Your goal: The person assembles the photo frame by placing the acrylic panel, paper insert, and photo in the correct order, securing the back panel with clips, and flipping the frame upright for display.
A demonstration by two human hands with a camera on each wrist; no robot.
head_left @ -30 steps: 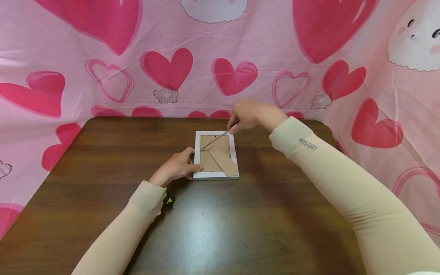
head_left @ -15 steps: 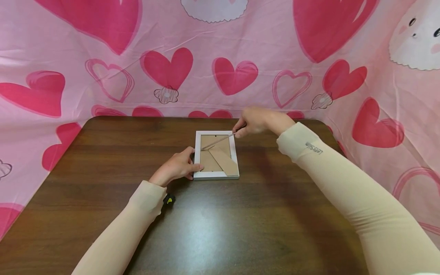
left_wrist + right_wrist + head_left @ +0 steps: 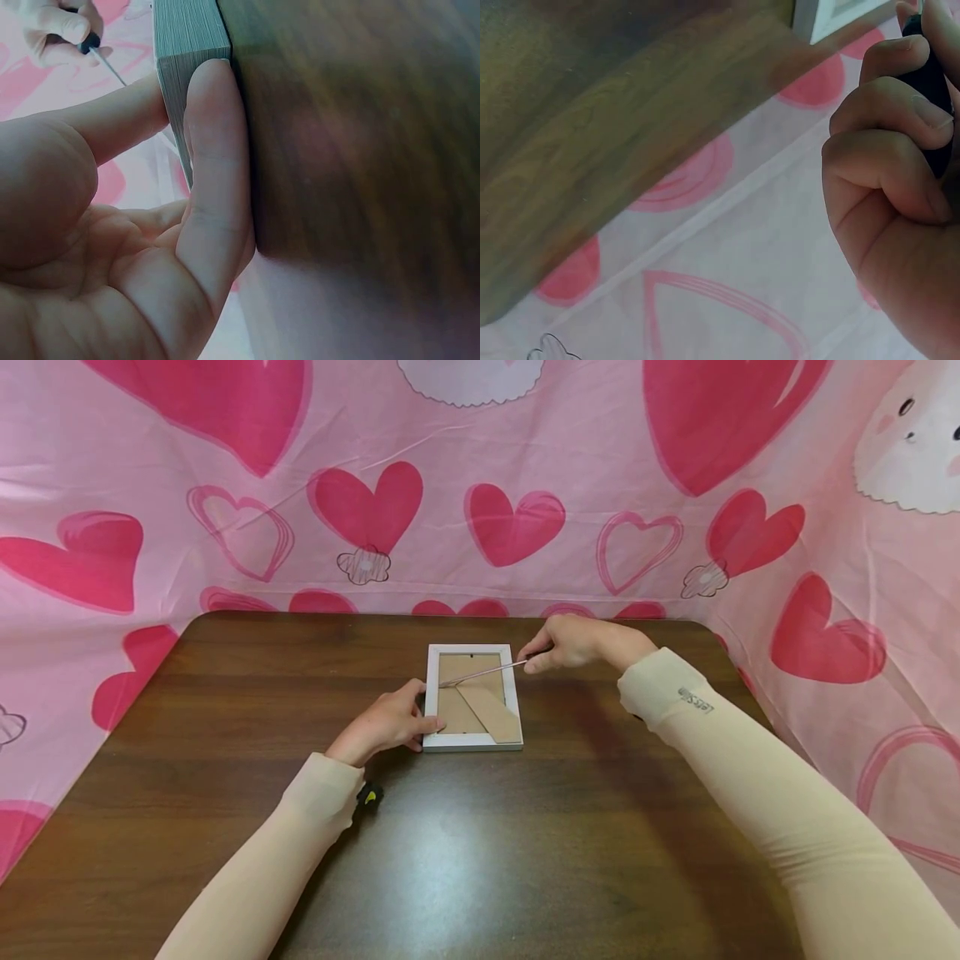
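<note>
A white picture frame [image 3: 437,697] lies face down, its brown backing board and slanting easel leg [image 3: 489,717] showing. My left hand [image 3: 386,718] grips the frame's left side, thumb over the border near the lower corner. In the left wrist view its fingers [image 3: 217,142] lie along the frame's outer edge [image 3: 191,30]. From the right, my right hand [image 3: 573,643] holds a screwdriver [image 3: 483,673], the thin shaft slanting low across the backing with its tip at the left inner border. Curled fingers wrap the black handle [image 3: 936,86] in the right wrist view.
The frame rests on a dark brown wooden table [image 3: 450,843], toward the far edge. Behind and beside it hangs a pink cloth [image 3: 435,527] with hearts. A small black and yellow item [image 3: 369,795] sits at the left cuff.
My right hand has moved down and to the right, so the screwdriver slants flatter, its tip staying at the frame's left inner border. Left hand and frame have stayed put.
</note>
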